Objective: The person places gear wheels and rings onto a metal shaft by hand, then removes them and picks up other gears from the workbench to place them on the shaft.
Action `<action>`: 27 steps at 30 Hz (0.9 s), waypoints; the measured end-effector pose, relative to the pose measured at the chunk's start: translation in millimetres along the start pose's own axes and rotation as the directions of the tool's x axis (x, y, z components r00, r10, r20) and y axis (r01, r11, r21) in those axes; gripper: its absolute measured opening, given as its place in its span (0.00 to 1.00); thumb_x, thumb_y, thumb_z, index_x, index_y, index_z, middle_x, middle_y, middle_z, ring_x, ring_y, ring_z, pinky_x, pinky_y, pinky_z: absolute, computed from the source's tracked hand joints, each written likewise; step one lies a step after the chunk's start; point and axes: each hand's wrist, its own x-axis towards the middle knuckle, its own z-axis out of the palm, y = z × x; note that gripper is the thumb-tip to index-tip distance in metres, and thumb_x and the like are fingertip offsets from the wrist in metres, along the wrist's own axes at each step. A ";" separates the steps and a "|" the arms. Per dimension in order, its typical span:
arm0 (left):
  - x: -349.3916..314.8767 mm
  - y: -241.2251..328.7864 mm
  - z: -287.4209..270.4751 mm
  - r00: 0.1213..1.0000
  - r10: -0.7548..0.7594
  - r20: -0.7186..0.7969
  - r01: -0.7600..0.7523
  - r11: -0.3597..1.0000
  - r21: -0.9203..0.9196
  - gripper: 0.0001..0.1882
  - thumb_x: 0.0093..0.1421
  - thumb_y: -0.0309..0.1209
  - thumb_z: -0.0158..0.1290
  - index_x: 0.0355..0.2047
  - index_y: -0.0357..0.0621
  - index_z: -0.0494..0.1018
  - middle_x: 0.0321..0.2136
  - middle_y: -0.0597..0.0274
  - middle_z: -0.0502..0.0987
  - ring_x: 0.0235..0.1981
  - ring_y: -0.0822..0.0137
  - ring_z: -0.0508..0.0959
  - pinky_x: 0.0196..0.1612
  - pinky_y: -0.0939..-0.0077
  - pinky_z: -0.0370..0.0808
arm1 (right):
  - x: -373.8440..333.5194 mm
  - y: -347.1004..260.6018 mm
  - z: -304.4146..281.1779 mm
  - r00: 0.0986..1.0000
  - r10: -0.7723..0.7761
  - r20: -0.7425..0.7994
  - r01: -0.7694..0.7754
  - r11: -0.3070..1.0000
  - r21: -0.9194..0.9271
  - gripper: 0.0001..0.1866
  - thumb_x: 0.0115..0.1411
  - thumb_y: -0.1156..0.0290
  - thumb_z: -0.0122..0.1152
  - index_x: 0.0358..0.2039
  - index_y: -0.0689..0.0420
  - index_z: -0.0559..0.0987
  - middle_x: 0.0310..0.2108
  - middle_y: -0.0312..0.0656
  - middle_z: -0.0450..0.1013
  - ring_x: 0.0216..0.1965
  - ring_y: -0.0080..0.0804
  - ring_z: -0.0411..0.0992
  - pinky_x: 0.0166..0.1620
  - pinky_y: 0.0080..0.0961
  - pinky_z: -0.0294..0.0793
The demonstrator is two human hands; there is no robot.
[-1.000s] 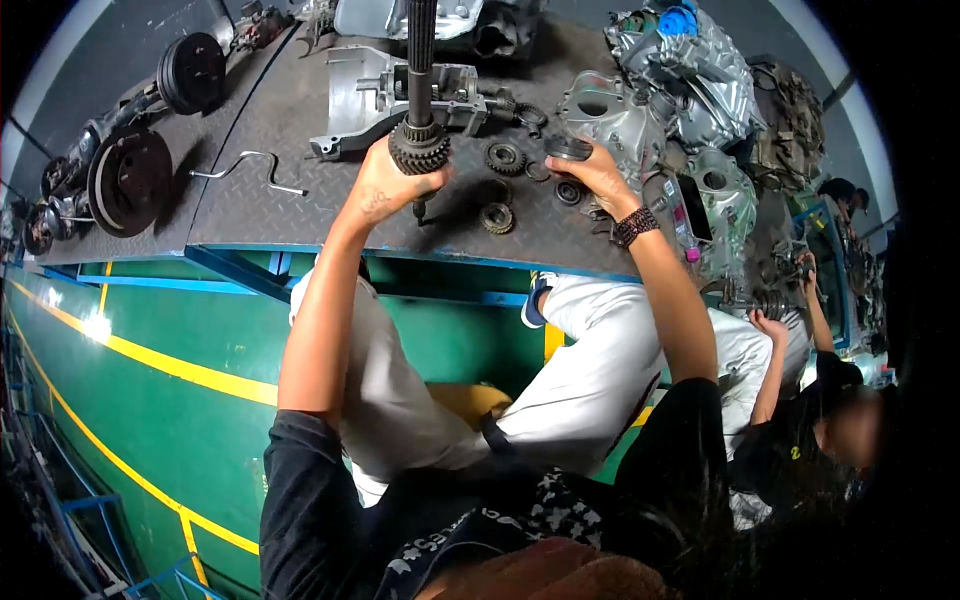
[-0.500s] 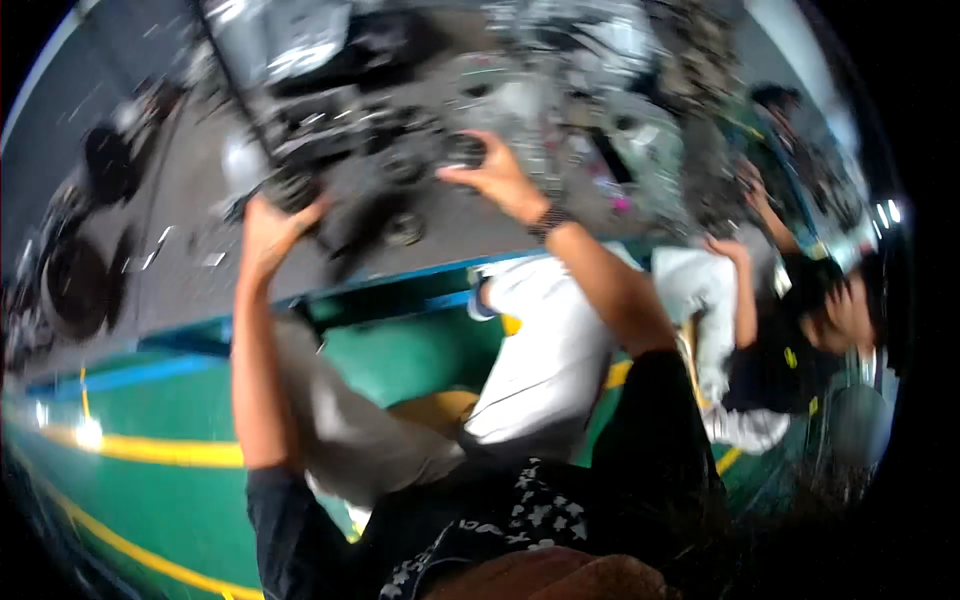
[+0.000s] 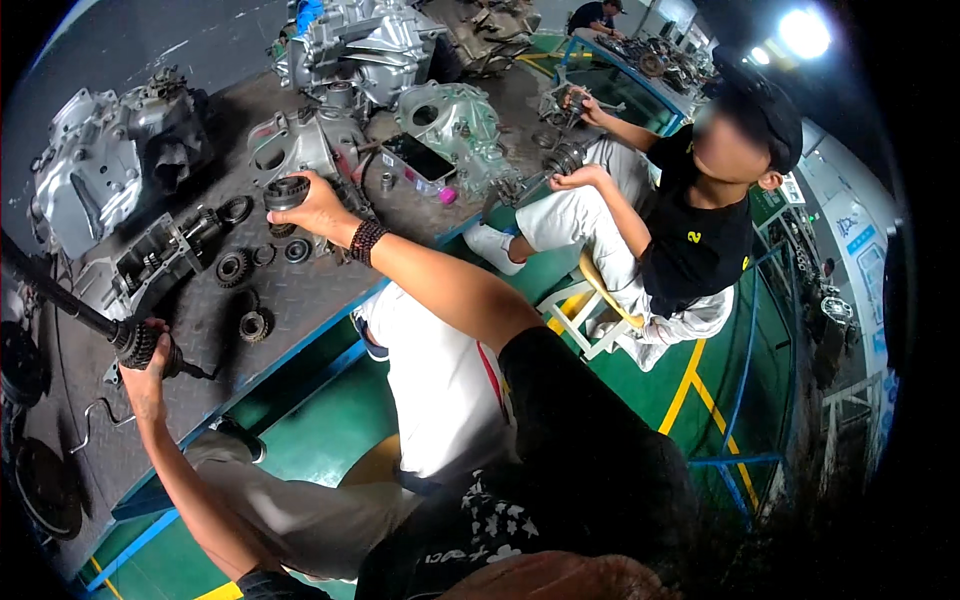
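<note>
Inventory, head view, as I see it from the remote station.

Hands: 2 of mine. Left hand (image 3: 148, 372) – grip wrapped round the lower end of 1 long dark shaft (image 3: 60, 298), at its geared collar, near the tabletop's near edge. Right hand (image 3: 318, 208) – fingers pinching 1 dark toothed gear ring (image 3: 287, 192), held just above the tabletop, approx. mid-width.

Loose gears on tabletop: 4 counted w/ certainty – 1 at (image 3: 233, 268), 1 at (image 3: 297, 250), 1 at (image 3: 236, 210), 1 at (image 3: 253, 325); more small pcs nearby, can't count.

Cast alu housings: approx. 5, along the far edge; largest (image 3: 365, 40) at far side.

Shaft axis: long axis runs from my left hand up and away toward the tabletop's left end, tilted, upper end out of frame. Gear ring: lies roughly flat, bore facing up.

Surface: dark grey checker-plate tabletop (image 3: 300, 300), blue frame edge. Room: workshop, green floor (image 3: 320, 440) w/ yellow lines. 1 other person (image 3: 700, 230) seated on a stool off the tabletop's right end, handling parts.
</note>
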 end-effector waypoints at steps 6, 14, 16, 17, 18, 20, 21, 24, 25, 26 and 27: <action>2.0 0.0 5.2 0.997 0.081 -0.007 -0.080 0.993 0.087 0.14 0.59 0.31 0.64 0.44 0.40 0.78 0.36 0.71 0.77 0.37 0.75 0.74 0.43 0.77 0.72 | 2.6 -2.4 -19.7 0.996 0.086 0.009 -0.086 0.996 -0.006 0.48 0.43 0.60 0.87 0.60 0.63 0.70 0.56 0.50 0.71 0.58 0.40 0.71 0.63 0.36 0.70; -1.3 26.1 12.3 0.999 -0.008 -0.042 0.016 0.983 0.185 0.17 0.55 0.38 0.68 0.42 0.43 0.81 0.34 0.69 0.80 0.36 0.73 0.77 0.41 0.74 0.74 | -12.1 -36.8 -24.9 0.995 0.096 0.032 -0.093 0.993 -0.073 0.36 0.51 0.70 0.82 0.58 0.67 0.73 0.46 0.43 0.80 0.46 0.26 0.79 0.52 0.26 0.79; -4.3 22.4 8.0 0.999 0.000 -0.048 0.003 0.998 0.055 0.16 0.55 0.33 0.68 0.42 0.42 0.81 0.34 0.69 0.81 0.35 0.75 0.77 0.41 0.74 0.75 | -16.7 -38.8 -12.4 0.991 0.112 0.075 -0.105 0.991 -0.085 0.35 0.51 0.71 0.83 0.57 0.66 0.74 0.46 0.40 0.80 0.47 0.24 0.78 0.53 0.25 0.78; -3.9 19.5 9.1 1.000 0.002 -0.024 -0.002 1.000 0.026 0.16 0.55 0.32 0.68 0.42 0.41 0.81 0.35 0.69 0.82 0.35 0.75 0.78 0.41 0.75 0.76 | -20.3 -37.2 -12.3 0.986 0.135 0.101 -0.127 0.988 -0.083 0.35 0.51 0.71 0.83 0.56 0.65 0.74 0.46 0.39 0.80 0.48 0.24 0.77 0.54 0.25 0.77; -0.3 18.3 14.4 1.000 -0.021 -0.015 0.021 1.000 0.016 0.16 0.55 0.31 0.68 0.42 0.41 0.81 0.35 0.69 0.82 0.35 0.75 0.78 0.42 0.75 0.76 | -22.5 -20.3 -17.8 0.987 0.044 0.151 -0.027 0.993 -0.115 0.36 0.50 0.70 0.84 0.56 0.64 0.73 0.47 0.38 0.79 0.49 0.24 0.77 0.55 0.25 0.76; -5.2 18.3 9.7 0.998 -0.063 -0.024 0.063 0.998 0.031 0.16 0.54 0.31 0.68 0.42 0.41 0.81 0.35 0.68 0.82 0.35 0.75 0.78 0.42 0.75 0.77 | -38.4 -19.0 2.1 0.976 -0.064 0.209 0.131 0.936 -0.326 0.40 0.48 0.67 0.85 0.57 0.60 0.71 0.49 0.40 0.79 0.50 0.27 0.77 0.56 0.26 0.76; -8.3 19.2 7.0 0.998 -0.067 -0.019 0.068 0.996 0.052 0.16 0.55 0.32 0.68 0.43 0.41 0.81 0.36 0.68 0.82 0.37 0.75 0.78 0.43 0.75 0.76 | -49.3 -18.1 11.2 0.967 -0.065 0.248 0.159 0.911 -0.380 0.41 0.47 0.66 0.85 0.58 0.59 0.70 0.49 0.41 0.78 0.51 0.28 0.77 0.56 0.27 0.76; -12.0 23.3 4.2 0.998 -0.065 -0.020 0.067 0.995 0.072 0.16 0.55 0.32 0.67 0.43 0.41 0.81 0.36 0.68 0.82 0.38 0.75 0.78 0.43 0.75 0.76 | -84.4 -24.7 42.0 0.960 -0.027 0.278 0.138 0.910 -0.390 0.41 0.46 0.65 0.85 0.57 0.58 0.71 0.48 0.43 0.79 0.50 0.30 0.77 0.56 0.29 0.76; -9.7 24.9 8.5 0.999 -0.054 -0.003 0.054 0.997 0.058 0.16 0.55 0.32 0.67 0.42 0.41 0.81 0.36 0.68 0.82 0.38 0.75 0.78 0.43 0.75 0.76 | -94.4 -16.6 42.5 0.964 -0.038 0.263 0.146 0.901 -0.407 0.40 0.46 0.65 0.85 0.57 0.58 0.72 0.48 0.44 0.79 0.50 0.31 0.78 0.56 0.29 0.76; -6.8 23.0 12.6 0.997 -0.078 -0.007 0.078 0.996 0.045 0.15 0.55 0.32 0.67 0.42 0.42 0.82 0.35 0.69 0.82 0.37 0.75 0.78 0.43 0.76 0.76 | -104.2 -4.4 42.6 0.973 -0.013 0.229 0.116 0.889 -0.443 0.44 0.42 0.60 0.85 0.57 0.57 0.71 0.48 0.52 0.79 0.51 0.48 0.78 0.57 0.40 0.76; -7.4 21.2 15.9 0.997 -0.079 -0.001 0.079 0.996 0.040 0.15 0.55 0.32 0.67 0.42 0.42 0.82 0.35 0.69 0.82 0.37 0.75 0.78 0.43 0.76 0.76 | -113.3 7.7 43.3 0.980 -0.031 0.194 0.116 0.886 -0.448 0.43 0.43 0.59 0.85 0.58 0.55 0.71 0.49 0.52 0.78 0.53 0.52 0.75 0.58 0.43 0.74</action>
